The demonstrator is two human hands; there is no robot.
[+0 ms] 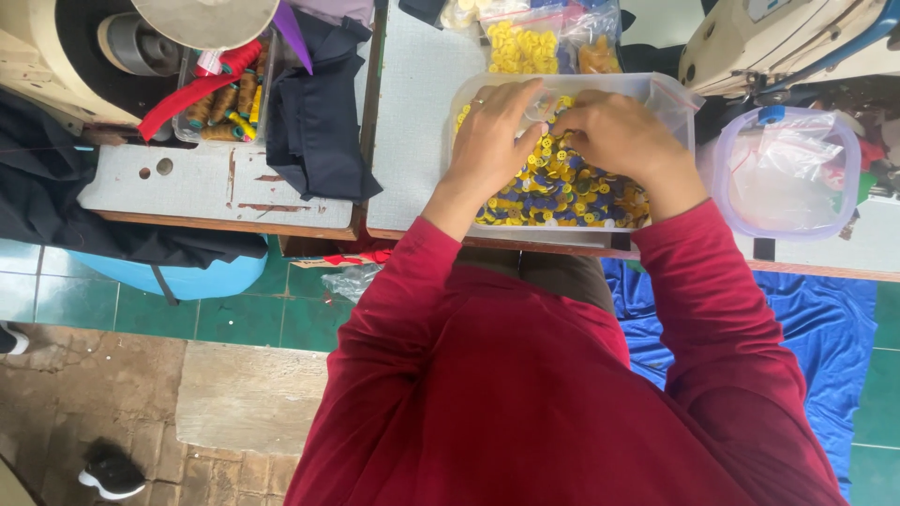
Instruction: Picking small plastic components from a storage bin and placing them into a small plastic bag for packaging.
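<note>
A clear plastic tub [553, 232] stands on the white work table [412, 112], filled with several yellow and blue buttons [562, 192]. Both of my hands are inside it, in red sleeves. My left hand [492, 136], with a ring on one finger, rests palm down on the pile at the tub's left side. My right hand [619, 136] lies beside it on the right. The fingertips of both hands meet near the tub's far rim. What they pinch there is hidden by the fingers.
Clear bags of yellow buttons [520, 42] and orange buttons [595, 56] lie behind the tub. A purple-rimmed clear box [787, 173] with plastic bags sits to the right, below a sewing machine [778, 37]. Dark cloth [319, 122] and a thread-spool tray [225, 98] are on the left.
</note>
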